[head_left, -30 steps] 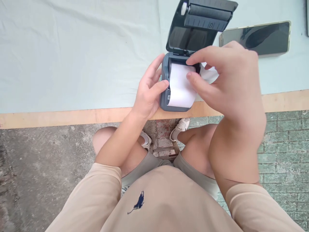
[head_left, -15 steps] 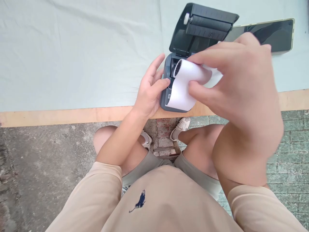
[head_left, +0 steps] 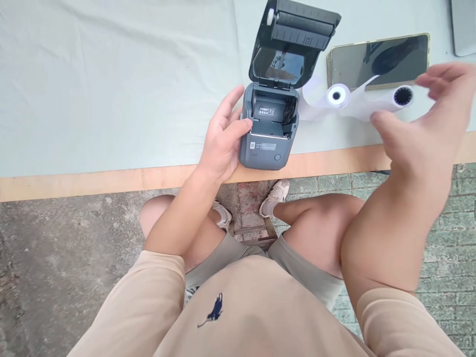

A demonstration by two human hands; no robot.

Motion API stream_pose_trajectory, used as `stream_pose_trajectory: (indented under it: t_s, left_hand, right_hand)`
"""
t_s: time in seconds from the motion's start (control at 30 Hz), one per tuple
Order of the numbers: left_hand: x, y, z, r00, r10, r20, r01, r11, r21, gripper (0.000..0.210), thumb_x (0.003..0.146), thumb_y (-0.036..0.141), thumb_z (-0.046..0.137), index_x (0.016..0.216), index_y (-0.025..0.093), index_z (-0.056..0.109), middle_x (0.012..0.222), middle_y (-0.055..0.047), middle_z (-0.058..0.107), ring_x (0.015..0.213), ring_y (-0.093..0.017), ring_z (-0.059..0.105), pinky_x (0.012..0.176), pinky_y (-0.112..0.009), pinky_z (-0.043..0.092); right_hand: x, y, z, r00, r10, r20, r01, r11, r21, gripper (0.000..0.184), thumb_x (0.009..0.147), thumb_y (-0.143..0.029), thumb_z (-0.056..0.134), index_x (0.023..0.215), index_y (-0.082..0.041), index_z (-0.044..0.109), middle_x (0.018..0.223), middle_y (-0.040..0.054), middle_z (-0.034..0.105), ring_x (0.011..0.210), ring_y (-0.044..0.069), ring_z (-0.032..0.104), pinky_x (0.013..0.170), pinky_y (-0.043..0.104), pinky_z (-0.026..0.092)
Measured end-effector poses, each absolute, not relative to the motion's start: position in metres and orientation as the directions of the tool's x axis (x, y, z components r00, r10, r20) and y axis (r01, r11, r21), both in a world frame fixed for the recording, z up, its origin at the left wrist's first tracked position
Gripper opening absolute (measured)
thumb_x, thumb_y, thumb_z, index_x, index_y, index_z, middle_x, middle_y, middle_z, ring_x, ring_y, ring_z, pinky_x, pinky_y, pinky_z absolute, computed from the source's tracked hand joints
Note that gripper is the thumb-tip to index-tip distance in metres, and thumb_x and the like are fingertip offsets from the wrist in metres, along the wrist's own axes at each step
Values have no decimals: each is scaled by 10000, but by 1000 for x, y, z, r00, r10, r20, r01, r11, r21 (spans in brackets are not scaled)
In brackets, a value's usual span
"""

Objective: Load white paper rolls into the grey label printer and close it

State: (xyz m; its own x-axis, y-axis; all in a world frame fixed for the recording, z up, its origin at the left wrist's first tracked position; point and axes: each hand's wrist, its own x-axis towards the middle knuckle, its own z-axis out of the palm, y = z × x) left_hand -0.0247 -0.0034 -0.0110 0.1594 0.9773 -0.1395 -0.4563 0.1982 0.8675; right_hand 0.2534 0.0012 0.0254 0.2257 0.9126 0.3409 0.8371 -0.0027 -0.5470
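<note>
A dark grey portable label printer (head_left: 268, 151) is in my left hand (head_left: 222, 141), which has its thumb on the left edge and the other fingers beside and behind the body. Its lid (head_left: 293, 29) is hinged up, and the paper bay (head_left: 269, 106) shows no roll. To the right, my right hand (head_left: 427, 131) is spread open, thumb and fingers apart around a white paper roll with a black core (head_left: 403, 95). Whether the thumb touches that roll, I cannot tell. Beside it lies another paper roll with a white core (head_left: 337, 95), loose paper trailing around both.
A phone (head_left: 351, 62) lies face up behind the rolls. At the far right corner is part of a grey flat object (head_left: 464, 27). Pale cloth (head_left: 130, 89) covers the table, whose wooden front edge (head_left: 159, 176) runs just before my knees.
The paper roll has left the printer's bay and now lies on the table to the right. My right hand moved right and opened from its pinch. My left hand still holds the printer.
</note>
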Motion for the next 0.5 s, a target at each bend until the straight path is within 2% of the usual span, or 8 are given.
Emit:
stream_pose_trajectory:
  t_s: [0.07,0.1,0.17,0.23,0.3,0.4,0.43,0.5]
  left_hand:
    - [-25,-3,-11,162,978,-128,-460,190,867,498,734,263,616,1211,244,474,1138,-36,626,1258,-232,523,1008,-337,481]
    - [-25,-3,-12,165,979,-123,-461,187,868,495,735,258,611,1210,246,474,1134,-34,627,1249,-228,529,992,-328,490]
    - [-25,-3,-12,165,979,-120,-459,184,869,490,738,248,598,1211,258,472,1126,-24,629,1229,-219,544,958,-313,505]
    - [-25,-4,-12,164,978,-126,-452,188,872,485,741,248,589,1210,273,469,1127,-16,628,1216,-213,553,941,-306,510]
    - [-25,-4,-12,163,978,-133,-448,193,873,483,738,254,593,1205,278,472,1135,-15,626,1220,-213,549,945,-308,507]
    - [-25,-3,-12,164,978,-130,-452,191,871,493,728,265,610,1203,269,478,1157,-24,623,1254,-224,524,967,-318,497]
    - [-25,-3,-12,164,978,-129,-454,191,871,496,727,268,615,1205,268,479,1165,-24,621,1266,-227,514,977,-322,492]
    - [-24,-4,-11,163,978,-129,-456,191,869,494,729,272,618,1204,265,479,1170,-22,619,1278,-229,504,994,-330,483]
  right_hand:
    - [233,-6,42,120,841,527,865,172,-471,494,651,-201,627,1137,-238,550,1173,54,556,1115,287,526,884,413,406]
    - [224,-8,47,36,838,544,889,221,-400,470,670,-242,627,1134,-228,555,1174,59,560,1135,299,510,915,439,389]
    - [207,-6,51,-114,881,459,921,267,-283,446,644,-332,677,1069,-237,581,1151,58,592,1219,364,434,949,536,332]
    - [196,1,45,-156,930,332,938,245,-244,414,617,-349,711,1003,-264,586,1096,52,628,1272,387,383,953,623,263]
    - [190,9,36,-119,953,279,948,192,-252,345,628,-307,706,949,-276,583,1016,46,645,1269,349,412,970,655,217]
    - [190,15,31,-97,952,290,944,180,-277,235,660,-264,673,873,-262,571,927,23,635,1201,290,495,1014,658,174]
    - [192,14,33,-114,946,304,929,210,-305,218,669,-276,666,861,-255,564,921,20,628,1158,277,525,1022,637,199]
    - [198,7,42,-129,916,380,863,293,-412,233,717,-367,631,906,-259,549,1008,42,595,1090,253,553,993,538,325]
